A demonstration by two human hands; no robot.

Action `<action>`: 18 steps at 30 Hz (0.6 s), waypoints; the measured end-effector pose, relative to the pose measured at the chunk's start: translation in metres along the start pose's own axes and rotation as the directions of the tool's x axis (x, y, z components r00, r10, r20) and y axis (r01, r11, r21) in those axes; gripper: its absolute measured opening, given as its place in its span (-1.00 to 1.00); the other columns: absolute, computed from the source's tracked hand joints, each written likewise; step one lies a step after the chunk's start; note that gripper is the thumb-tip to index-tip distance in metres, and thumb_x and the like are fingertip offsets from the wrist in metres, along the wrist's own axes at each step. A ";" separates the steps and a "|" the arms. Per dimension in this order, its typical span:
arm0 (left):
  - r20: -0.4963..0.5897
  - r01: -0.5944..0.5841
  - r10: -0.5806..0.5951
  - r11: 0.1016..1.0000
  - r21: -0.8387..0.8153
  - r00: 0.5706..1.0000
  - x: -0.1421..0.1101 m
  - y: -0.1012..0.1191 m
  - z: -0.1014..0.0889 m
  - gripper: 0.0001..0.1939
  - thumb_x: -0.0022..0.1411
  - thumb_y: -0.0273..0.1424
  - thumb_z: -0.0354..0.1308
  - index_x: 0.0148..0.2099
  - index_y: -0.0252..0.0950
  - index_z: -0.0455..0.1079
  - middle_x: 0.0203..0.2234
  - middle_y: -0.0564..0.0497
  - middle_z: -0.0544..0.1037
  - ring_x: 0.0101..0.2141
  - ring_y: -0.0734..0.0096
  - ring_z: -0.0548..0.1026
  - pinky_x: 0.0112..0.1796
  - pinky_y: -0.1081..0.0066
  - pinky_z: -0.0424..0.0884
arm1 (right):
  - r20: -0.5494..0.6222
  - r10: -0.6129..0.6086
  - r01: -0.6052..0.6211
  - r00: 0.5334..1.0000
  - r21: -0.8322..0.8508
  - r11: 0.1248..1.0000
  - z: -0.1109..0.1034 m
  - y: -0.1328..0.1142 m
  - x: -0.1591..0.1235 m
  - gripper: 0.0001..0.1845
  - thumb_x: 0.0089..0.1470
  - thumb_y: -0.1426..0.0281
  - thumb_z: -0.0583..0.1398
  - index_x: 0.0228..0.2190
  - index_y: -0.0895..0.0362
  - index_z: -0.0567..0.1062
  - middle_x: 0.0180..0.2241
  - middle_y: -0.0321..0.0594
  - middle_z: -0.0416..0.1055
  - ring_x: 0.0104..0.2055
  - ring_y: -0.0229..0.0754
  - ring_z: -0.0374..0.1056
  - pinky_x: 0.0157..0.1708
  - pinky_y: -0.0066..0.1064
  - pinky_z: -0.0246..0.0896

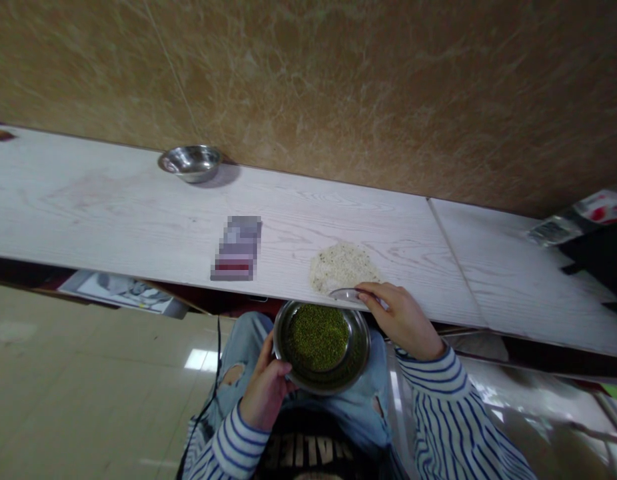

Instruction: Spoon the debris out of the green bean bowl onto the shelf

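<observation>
My left hand (pixel 268 393) grips the left rim of a steel bowl (pixel 361 360), its thumb over the edge. Green beans (pixel 318 337), which look like mung beans, lie in this bowl, tilted in front of my lap just below the table edge. Closed on a small, thin, shiny oval piece (pixel 343 294), my right hand (pixel 401 313) is at the table's front edge. What exactly that piece is, I cannot make out. It touches or nearly touches the near side of a flat heap of white grains (pixel 343 267) with darker specks among them.
A second steel bowl (pixel 191 167) stands on the white wood-grain table (pixel 113 207) near the marbled wall (pixel 308 87). A blurred-out flat object (pixel 237 248) lies left of the grain heap. Black items (pixel 598 260) and a printed packet (pixel 606 207) are at the far right.
</observation>
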State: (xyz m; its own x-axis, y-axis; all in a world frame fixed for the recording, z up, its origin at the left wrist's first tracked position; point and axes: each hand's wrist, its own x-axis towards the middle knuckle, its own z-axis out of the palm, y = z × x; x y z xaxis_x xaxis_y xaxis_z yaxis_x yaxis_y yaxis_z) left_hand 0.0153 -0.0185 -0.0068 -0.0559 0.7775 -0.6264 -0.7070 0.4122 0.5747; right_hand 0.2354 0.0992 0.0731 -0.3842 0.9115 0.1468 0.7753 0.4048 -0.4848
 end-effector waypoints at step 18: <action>-0.105 -0.111 0.112 0.994 0.015 0.988 0.004 0.017 -0.016 -0.27 -0.14 -0.52 0.18 0.14 -0.03 0.30 -0.16 0.03 0.52 -0.31 0.30 0.45 -0.40 0.37 0.42 | -0.096 0.101 -0.110 0.990 -0.089 0.990 0.004 0.000 0.012 -0.72 0.22 0.35 0.06 -0.09 0.06 0.48 -0.16 -0.17 0.53 -0.17 -0.10 0.42 -0.13 -0.21 0.28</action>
State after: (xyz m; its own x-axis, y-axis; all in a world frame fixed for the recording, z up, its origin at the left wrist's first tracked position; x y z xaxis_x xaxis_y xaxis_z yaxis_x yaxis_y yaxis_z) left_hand -0.0087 -0.0156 -0.0082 -0.2085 0.7643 -0.6102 -0.6856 0.3307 0.6485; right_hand 0.2291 0.1095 0.0717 -0.2537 0.9506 0.1788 0.8544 0.3069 -0.4194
